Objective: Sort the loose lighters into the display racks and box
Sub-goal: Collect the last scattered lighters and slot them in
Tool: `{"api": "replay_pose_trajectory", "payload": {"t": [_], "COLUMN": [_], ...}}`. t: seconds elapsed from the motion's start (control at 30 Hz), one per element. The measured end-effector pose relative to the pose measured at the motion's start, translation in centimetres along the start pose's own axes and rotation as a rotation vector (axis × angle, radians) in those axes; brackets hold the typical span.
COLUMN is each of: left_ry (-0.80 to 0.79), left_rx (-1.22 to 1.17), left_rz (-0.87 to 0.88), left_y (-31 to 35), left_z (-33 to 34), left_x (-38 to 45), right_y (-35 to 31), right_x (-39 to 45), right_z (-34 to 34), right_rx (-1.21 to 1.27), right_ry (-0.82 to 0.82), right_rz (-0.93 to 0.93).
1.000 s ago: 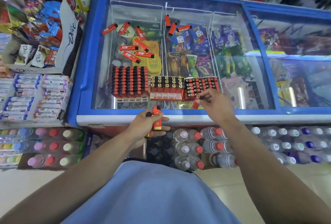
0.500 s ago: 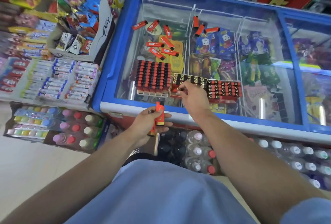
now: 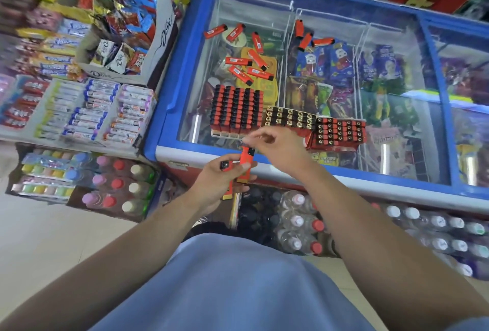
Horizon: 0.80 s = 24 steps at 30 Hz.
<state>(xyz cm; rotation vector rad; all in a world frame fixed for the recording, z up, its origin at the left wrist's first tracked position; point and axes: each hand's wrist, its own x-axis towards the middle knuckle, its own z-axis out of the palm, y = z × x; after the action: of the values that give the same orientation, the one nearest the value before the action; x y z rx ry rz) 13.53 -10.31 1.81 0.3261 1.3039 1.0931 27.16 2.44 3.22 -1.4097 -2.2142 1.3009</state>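
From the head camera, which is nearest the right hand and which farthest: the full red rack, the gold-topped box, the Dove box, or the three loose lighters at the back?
1. Gold-topped box, just beyond the right hand.
2. Full red rack, beyond it to the left.
3. Three loose lighters, far back on the freezer glass.
4. Dove box, far left, off the freezer; close to item 3, so that order is uncertain.

We are seeing the freezer lid [image 3: 391,39] carrying three full lighter racks [image 3: 236,112] [image 3: 291,117] [image 3: 341,132] along its near edge, while loose lighters [image 3: 248,66] are lying scattered toward its far left corner and far edge [image 3: 308,39]
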Motion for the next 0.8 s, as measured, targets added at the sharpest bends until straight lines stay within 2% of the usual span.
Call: {"api": "replay_pose_trajectory", "payload": {"t": [0.07, 0.17, 0.23, 0.33, 0.47, 0.6, 0.7, 0.8], "left_ry": [-0.001, 0.003, 0.007, 0.053, 0.018, -0.021, -0.04, -0.067], "left_rx": [0.005, 0.016, -0.014, -0.118, -0.231, -0.249, -0.245, -0.256], "left_rz": [-0.01, -0.039, -0.094, -0.221, -0.309, -0.338, -0.343, -0.322], "left_y": [0.0, -0.1, -0.3, -0.4, 0.1, 0.5, 0.7, 0.7], "left_z": [-0.1, 0.2, 0.6, 1.4, 2.3, 3.2, 3.5, 3.8], "left_x": [0.3, 0.8, 1.5, 2.6, 3.2, 3.4, 3.3, 3.1], "right_y": [-0.4, 0.5, 1.5, 3.9, 9.1, 13.0, 14.2, 14.2], "right_x": [-1.0, -1.7, -2.1, -3.1, -4.7, -5.5, -5.0, -4.3], "right_z": [0.4, 0.4, 0.1, -1.1, -3.8, -6.3, -7.3, -7.4], "right_rx": [0.04, -0.005, 0.093, 0.237, 0.419, 0.692, 0.813, 0.758], "right_ry": [-0.147, -0.13, -0.083, 0.099, 0.534, 0.849, 0.861, 0.773], "right_rz": [0.008, 0.051, 0.147, 0.347, 0.596, 0.691, 0.634, 0.602]}}
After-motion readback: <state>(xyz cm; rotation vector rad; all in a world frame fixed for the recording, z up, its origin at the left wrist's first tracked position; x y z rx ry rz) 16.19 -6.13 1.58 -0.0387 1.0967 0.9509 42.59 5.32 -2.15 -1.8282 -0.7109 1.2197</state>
